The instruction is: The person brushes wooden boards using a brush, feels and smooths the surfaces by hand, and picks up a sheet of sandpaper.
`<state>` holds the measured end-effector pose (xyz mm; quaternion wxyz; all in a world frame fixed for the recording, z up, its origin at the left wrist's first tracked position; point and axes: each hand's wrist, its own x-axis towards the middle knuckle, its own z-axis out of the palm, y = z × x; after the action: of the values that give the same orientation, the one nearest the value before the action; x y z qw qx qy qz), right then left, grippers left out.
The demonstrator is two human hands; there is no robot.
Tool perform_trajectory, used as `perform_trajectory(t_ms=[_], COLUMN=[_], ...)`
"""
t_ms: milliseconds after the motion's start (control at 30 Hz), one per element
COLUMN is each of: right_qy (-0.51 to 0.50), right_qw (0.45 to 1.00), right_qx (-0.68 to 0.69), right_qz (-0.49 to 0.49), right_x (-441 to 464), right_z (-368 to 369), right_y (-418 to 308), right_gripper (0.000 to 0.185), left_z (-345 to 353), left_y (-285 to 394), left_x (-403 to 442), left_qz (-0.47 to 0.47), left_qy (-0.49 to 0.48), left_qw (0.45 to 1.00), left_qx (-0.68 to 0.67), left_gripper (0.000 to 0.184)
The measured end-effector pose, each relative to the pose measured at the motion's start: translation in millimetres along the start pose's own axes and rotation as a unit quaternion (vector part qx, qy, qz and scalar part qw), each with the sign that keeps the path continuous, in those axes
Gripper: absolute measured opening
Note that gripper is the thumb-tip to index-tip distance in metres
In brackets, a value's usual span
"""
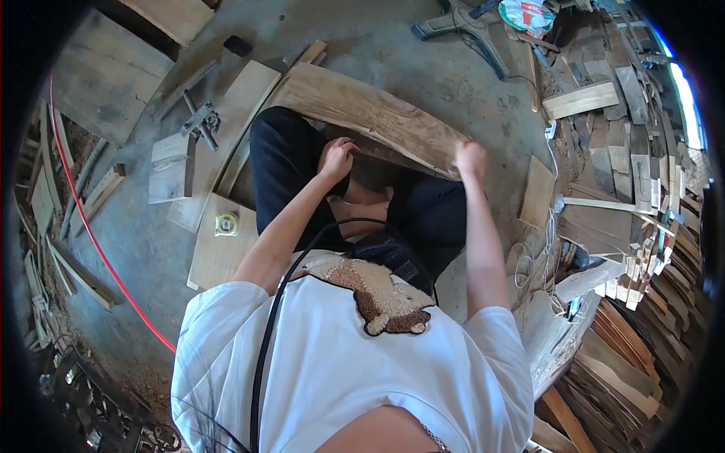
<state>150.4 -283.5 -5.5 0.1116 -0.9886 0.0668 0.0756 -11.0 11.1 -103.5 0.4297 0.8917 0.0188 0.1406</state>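
A long wooden board (370,106) with a curved outline lies slantwise in front of my crossed legs, close to my knees. My right hand (470,161) is closed around its right end. Nearer my body, my left hand (336,158) has its fingers curled together beside the board's near edge, over my leg. What those fingers hold, if anything, is hidden. A darker strip of wood (385,149) shows below the board between my two hands.
A tape measure (226,224) rests on a pale plank (219,257) at left. Beyond it are a metal clamp (200,121), a wood block (171,167) and a red hose (91,226). Stacked wood offcuts (619,151) and a white cable (553,219) lie at right.
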Motion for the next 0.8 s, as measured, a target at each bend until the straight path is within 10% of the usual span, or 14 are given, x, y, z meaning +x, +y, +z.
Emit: perform_trajectory(t_ms=[200, 367, 667, 800], right_qy=[0.021, -0.103, -0.041, -0.048], right_qw=[0.964, 0.893, 0.870, 0.930], right_qx=[0.049, 0.361, 0.491, 0.321], right_qz=[-0.260, -0.250, 0.012, 0.175], right_x=[-41.3, -33.7, 32.2, 55.7], right_z=[52.7, 127.1, 36.5, -16.2], right_y=[-206.0, -259.0, -0.7, 132.7], right_gripper=[0.038, 0.042, 0.037, 0.037], left_z=[-8.5, -20.0, -13.3, -8.3], left_y=[5.3, 12.0, 18.4, 17.9], left_x=[-5.3, -8.0, -4.0, -4.8], left_qz=[0.030, 0.036, 0.017, -0.006], left_qy=[-0.021, -0.116, -0.166, -0.187], left_qw=[0.999, 0.993, 0.985, 0.978], left_qx=[0.001, -0.010, 0.038, 0.094], left_gripper=[0.019, 0.020, 0.016, 0.017])
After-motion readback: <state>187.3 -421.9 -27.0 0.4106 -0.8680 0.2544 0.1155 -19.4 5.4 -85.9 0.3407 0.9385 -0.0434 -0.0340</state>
